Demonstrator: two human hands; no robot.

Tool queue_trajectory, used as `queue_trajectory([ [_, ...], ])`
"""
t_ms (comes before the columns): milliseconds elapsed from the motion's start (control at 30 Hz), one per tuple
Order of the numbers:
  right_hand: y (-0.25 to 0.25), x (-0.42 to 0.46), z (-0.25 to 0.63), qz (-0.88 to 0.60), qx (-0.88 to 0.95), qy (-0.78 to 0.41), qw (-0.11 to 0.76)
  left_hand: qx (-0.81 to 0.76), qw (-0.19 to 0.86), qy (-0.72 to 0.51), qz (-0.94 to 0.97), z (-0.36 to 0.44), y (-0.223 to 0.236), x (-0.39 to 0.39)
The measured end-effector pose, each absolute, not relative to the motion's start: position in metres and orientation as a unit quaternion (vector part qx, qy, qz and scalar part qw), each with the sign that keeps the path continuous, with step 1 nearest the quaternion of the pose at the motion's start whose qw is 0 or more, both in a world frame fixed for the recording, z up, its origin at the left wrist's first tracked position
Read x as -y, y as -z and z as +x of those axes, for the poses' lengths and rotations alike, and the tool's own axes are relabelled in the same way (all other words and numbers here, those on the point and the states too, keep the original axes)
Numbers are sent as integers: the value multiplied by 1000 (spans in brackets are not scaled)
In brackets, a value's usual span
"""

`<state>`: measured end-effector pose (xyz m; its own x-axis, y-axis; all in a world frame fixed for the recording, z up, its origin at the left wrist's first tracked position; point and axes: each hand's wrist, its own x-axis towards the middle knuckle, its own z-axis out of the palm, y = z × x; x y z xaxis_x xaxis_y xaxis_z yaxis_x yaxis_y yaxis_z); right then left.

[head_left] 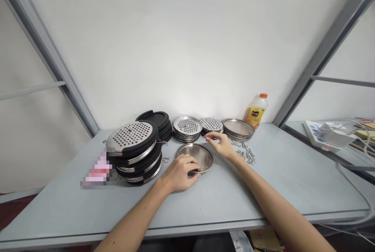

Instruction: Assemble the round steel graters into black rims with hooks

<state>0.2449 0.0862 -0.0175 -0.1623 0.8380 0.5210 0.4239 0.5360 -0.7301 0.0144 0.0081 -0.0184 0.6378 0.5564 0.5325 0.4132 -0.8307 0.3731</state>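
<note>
Table [293,181] spreads rightward, front edge [205,226] under forearms [272,202]. Plate [202,156] at left hand [181,172], rim grasped; right hand [221,145] near graters [211,124], hold unclear.

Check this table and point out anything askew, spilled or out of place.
The drink bottle looks out of place at the back right, beside the stacked plates. Its lean may be only lens distortion. The clips lie loosely scattered in front of those plates. No spill or damage shows.
</note>
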Motion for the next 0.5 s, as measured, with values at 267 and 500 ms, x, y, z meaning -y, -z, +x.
queue_trajectory([
  [267,40,-82,243,-460,755,-13,468,-373,76,-332,863,14,26,-13],
  [500,48,-85,249,-505,733,31,454,-397,71,-300,865,15,35,-12],
])
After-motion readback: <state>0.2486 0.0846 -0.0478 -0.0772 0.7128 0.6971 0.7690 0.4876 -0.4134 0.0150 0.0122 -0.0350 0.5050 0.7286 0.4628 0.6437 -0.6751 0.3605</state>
